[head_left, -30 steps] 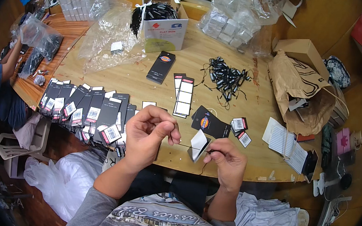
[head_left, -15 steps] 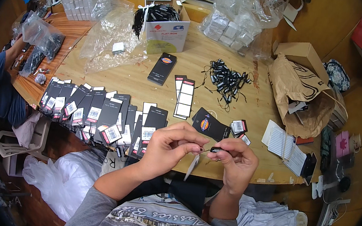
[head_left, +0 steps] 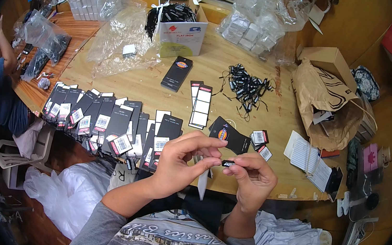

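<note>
A brown paper bag (head_left: 323, 91) lies beside a cardboard box (head_left: 333, 60).

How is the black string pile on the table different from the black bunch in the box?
The pile lies loose on the table, while the bunch is inside the box, with some strands hanging out. The pile is spread out, with strands poking out around it; the bunch is packed close together. The bunch has a white tie; none shows on the pile. Both are black and stringy.

Bare tabletop (head_left: 286, 175) beside right-hand fingers (head_left: 255, 163), barcode labels (head_left: 259, 137) just ahead
</note>
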The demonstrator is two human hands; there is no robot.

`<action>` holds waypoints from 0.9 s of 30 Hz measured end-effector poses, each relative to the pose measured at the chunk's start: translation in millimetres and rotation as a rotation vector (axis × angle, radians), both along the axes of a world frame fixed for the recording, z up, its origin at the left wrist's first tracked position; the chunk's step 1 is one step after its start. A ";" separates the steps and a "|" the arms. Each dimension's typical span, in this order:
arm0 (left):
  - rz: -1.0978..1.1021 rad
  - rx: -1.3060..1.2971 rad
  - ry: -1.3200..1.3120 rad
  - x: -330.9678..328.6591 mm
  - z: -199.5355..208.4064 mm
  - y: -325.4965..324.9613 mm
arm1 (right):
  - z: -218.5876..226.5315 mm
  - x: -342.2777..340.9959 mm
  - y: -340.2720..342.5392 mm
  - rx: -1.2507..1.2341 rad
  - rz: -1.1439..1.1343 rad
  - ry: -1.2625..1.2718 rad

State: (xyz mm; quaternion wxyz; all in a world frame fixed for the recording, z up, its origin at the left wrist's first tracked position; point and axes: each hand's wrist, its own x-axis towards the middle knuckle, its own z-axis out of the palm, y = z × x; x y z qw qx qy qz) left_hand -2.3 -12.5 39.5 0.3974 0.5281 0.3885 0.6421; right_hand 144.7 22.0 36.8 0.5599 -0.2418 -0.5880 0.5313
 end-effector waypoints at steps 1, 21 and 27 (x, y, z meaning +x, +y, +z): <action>-0.004 0.003 0.002 -0.4 -0.9 0.1 | -0.5 0.0 0.0 0.005 0.002 -0.001; -0.398 -0.165 -0.211 -12.2 0.0 11.1 | 0.5 5.4 1.0 -0.139 0.253 0.037; -0.281 0.085 0.136 -14.7 -6.1 11.0 | 3.5 2.6 -1.1 -0.082 0.273 0.061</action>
